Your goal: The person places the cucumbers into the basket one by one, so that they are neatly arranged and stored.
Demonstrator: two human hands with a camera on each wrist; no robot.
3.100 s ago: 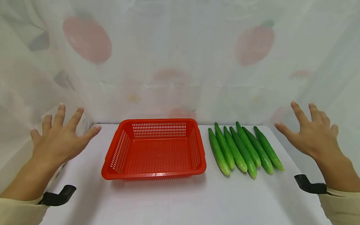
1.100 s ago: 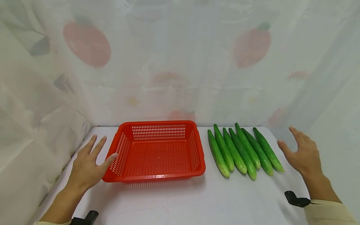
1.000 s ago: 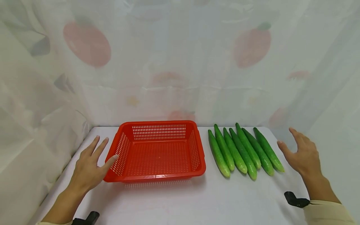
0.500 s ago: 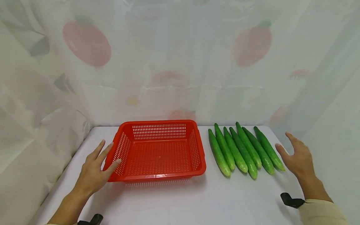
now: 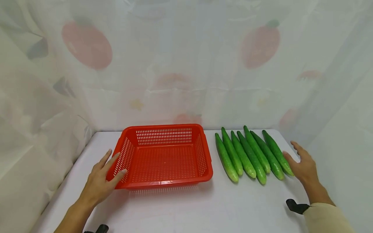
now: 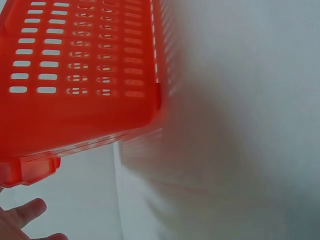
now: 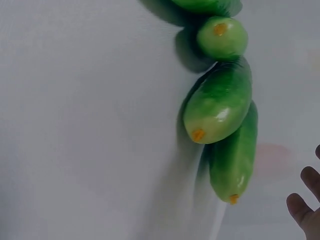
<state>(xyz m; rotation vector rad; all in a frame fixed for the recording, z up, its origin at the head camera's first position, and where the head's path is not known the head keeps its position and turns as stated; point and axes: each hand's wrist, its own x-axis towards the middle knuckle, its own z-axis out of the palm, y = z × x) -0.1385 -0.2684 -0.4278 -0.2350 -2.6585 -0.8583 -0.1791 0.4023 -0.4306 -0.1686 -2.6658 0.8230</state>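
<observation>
A red plastic basket [image 5: 163, 161] with slotted walls stands on the white table; nothing lies in it. My left hand [image 5: 97, 184], fingers spread, is at its left front corner and overlaps the left rim in the head view. In the left wrist view, fingertips [image 6: 32, 209] show just outside the basket wall [image 6: 75, 117]; contact cannot be made out. Several green cucumbers [image 5: 252, 155] lie side by side, right of the basket. My right hand [image 5: 304, 166] hovers beside the rightmost cucumber [image 5: 278, 153], holding nothing. Its fingers [image 7: 300, 207] appear apart from the cucumber ends [image 7: 217, 100].
The white tabletop [image 5: 189, 210] runs in front of basket and cucumbers. A pale curtain [image 5: 180, 64] with faded fruit prints hangs behind the table, and similar sheets close off both sides. Black camera mounts [image 5: 297, 207] sit on the wrists.
Both hands have come down and inward: the left toward the basket's left side, the right toward the rightmost cucumber. Basket and cucumbers have stayed in place.
</observation>
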